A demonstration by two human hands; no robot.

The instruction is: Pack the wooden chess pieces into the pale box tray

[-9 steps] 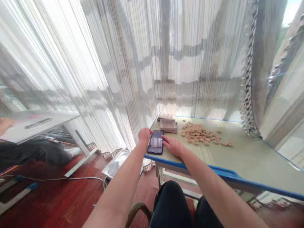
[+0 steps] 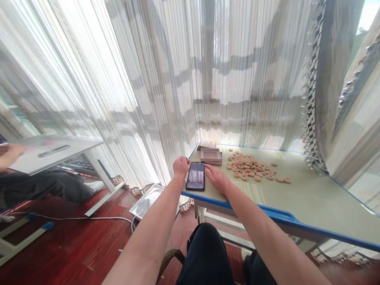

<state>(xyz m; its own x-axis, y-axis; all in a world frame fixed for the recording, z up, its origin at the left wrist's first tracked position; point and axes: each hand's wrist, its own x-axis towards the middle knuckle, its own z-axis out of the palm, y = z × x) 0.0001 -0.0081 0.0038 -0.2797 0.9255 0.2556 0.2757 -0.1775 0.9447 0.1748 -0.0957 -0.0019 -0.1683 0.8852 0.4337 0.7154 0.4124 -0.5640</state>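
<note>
A dark smartphone [image 2: 196,176] with a lit screen lies near the left front corner of a pale green table [image 2: 311,198] edged in blue. My left hand [image 2: 180,165] rests at the phone's left edge with its fingers curled, touching the phone's side. My right hand [image 2: 217,179] lies flat beside the phone's right edge, fingers stretched toward its top corner. Just behind the phone stands a shallow brown box [image 2: 211,156]. Right of the box, many round wooden discs [image 2: 252,168] lie scattered.
Sheer white curtains [image 2: 178,79] hang behind and left of the table. On the dark red floor lie a silvery tray [image 2: 145,201] and a white cable [image 2: 74,217]. At far left, another person's hand [image 2: 10,153] rests by a white table [image 2: 53,150].
The view has shifted slightly. Both hands and the phone sit a little closer together, and my right fingers have reached further along the phone's right edge.
</note>
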